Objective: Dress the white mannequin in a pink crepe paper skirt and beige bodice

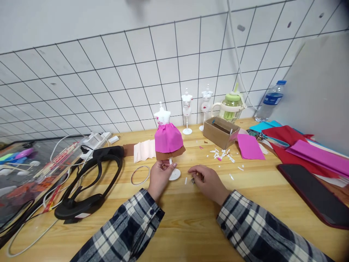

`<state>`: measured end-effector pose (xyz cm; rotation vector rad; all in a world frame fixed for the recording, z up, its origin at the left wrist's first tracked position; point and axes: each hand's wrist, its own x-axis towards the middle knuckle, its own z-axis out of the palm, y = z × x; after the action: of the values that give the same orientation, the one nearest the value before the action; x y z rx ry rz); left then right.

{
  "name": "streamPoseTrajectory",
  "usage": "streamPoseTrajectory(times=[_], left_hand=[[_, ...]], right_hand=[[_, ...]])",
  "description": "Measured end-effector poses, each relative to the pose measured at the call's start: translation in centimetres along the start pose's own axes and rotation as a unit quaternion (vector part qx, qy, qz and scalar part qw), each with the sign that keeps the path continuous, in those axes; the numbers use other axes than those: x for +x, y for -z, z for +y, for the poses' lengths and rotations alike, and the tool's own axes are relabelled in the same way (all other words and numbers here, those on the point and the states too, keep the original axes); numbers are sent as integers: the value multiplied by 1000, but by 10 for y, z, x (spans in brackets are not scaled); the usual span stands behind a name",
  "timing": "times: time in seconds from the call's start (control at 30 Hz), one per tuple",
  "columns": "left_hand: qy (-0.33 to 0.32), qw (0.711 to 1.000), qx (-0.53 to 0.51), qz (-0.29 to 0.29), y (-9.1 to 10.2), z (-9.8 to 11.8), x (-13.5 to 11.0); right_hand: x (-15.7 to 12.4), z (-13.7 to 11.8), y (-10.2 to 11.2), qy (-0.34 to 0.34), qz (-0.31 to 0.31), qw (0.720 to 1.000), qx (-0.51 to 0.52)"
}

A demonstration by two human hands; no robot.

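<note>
The doll form (pixel 163 117) stands just beyond the left hand (pixel 162 174), already dressed from the waist down in a gathered pink skirt (pixel 169 138); its white chest has no cloth over it. The left hand pinches the post under the hem, thumb against fingers, beside the round base (pixel 175 174). Judging by this, the skirt is in place, while the top looks undone. Two more forms, one (pixel 187 105) beyond the hands and another (pixel 206 103) farther right, wear no skirt. A pink sheet (pixel 249 146) and white scraps (pixel 222 154) lie beyond the right hand (pixel 208 180), apparently unused.

The right hand rests with fingers curled over the counter (pixel 185 222), by a white strip (pixel 185 181); its fingers partly cover a small dark thing (pixel 193 180), and whether they grip it I cannot tell. The brown piece (pixel 178 152) behind the left hand may be part of the skirt or lie behind it. The skirt's back is hidden.
</note>
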<state>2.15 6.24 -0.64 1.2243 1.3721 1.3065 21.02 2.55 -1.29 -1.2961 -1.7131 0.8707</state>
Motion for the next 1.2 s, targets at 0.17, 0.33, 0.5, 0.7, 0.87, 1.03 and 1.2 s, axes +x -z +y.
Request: streamPoseTrajectory(times=[0.17,0.33,0.5,0.7,0.87,1.03,1.2], left_hand=[[27,998,21,-53,-7,3,-19],[30,993,58,-98,-17,5,-35],[43,987,61,-140,-21,9,-40],[19,992,28,-123,-24,15,-43],[19,990,22,-135,-25,17,-46],[10,992,18,-128,-26,19,-47],[8,991,26,-127,-24,17,-45]], right_hand=[[-17,-31,-13,-174,-97,887,416],[-18,-38,-11,-227,-92,778,579],[-17,-35,-9,-245,-61,768,589],[-17,-34,-8,-245,-77,748,612],[-15,-25,-5,-271,-99,672,682],[-18,-23,-4,-281,-116,643,703],[-22,-30,-2,-221,-96,698,675]])
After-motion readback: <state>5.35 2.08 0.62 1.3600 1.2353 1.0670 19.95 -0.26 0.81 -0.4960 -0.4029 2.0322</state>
